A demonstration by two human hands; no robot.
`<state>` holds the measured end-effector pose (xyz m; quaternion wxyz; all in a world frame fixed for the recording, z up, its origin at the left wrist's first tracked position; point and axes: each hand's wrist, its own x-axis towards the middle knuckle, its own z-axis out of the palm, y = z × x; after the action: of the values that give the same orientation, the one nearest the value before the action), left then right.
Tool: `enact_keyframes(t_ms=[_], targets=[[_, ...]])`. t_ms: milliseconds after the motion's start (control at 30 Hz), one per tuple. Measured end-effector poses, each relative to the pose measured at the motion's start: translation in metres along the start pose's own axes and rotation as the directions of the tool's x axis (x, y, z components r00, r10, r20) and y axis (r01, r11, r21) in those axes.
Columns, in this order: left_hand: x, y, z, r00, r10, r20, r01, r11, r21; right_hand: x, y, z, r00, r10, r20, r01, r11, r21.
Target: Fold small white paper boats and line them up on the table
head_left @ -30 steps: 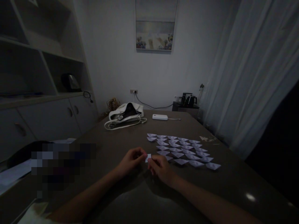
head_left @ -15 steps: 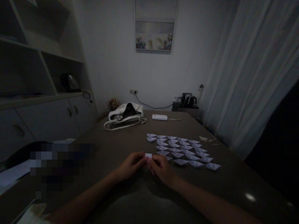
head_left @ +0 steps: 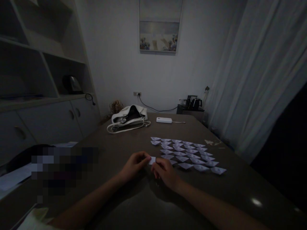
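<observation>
A small folded piece of white paper (head_left: pixel 152 160) is pinched between my two hands above the table. My left hand (head_left: pixel 136 165) grips its left side with thumb and fingers. On its right side, my right hand (head_left: pixel 166 172) holds it with closed fingers; part of the paper is hidden behind the fingertips. Just beyond and to the right of my right hand, several folded white paper boats (head_left: pixel 192 156) stand in rows on the dark table (head_left: pixel 134 204).
Toward the far end lie a white handbag (head_left: pixel 129 116) and a white power bank (head_left: pixel 164 120) with a short cable. Paper scraps (head_left: pixel 212 142) lie right of the boats. White sheets (head_left: pixel 14 179) and a dark item are at the left edge, partly blurred out.
My left hand has risen slightly, and the piece of paper has tilted, with more of its face showing. My right hand stays nearly in place. The boats have not moved.
</observation>
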<state>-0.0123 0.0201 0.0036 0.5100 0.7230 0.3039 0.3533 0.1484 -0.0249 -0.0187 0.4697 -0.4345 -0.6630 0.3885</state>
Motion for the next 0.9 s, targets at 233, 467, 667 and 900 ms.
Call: enact_keyframes(t_ms=[233, 467, 667, 900], targets=[[0.0014, -0.0001, -0.0032, 1.000, -0.013, -0.001, 0.013, 0.999, 0.041, -0.0022, -0.0059, 0.0004, 0.982, -0.105, -0.157, 0.080, 0.984, -0.156], [-0.0010, -0.0041, -0.0013, 0.999, 0.026, 0.047, -0.038, 0.959, 0.280, -0.0007, -0.0064, -0.0006, 0.962, -0.178, -0.209, 0.107, 0.943, -0.314], [0.0012, -0.0063, -0.0029, 0.999, 0.039, 0.023, -0.044, 0.958, 0.284, -0.0004, -0.0028, 0.0005, 0.964, -0.163, -0.210, 0.095, 0.949, -0.301], [0.0012, -0.0058, -0.0045, 0.998, 0.058, -0.003, -0.054, 0.947, 0.317, -0.0010, -0.0023, 0.0008, 0.965, -0.150, -0.216, 0.079, 0.950, -0.303]])
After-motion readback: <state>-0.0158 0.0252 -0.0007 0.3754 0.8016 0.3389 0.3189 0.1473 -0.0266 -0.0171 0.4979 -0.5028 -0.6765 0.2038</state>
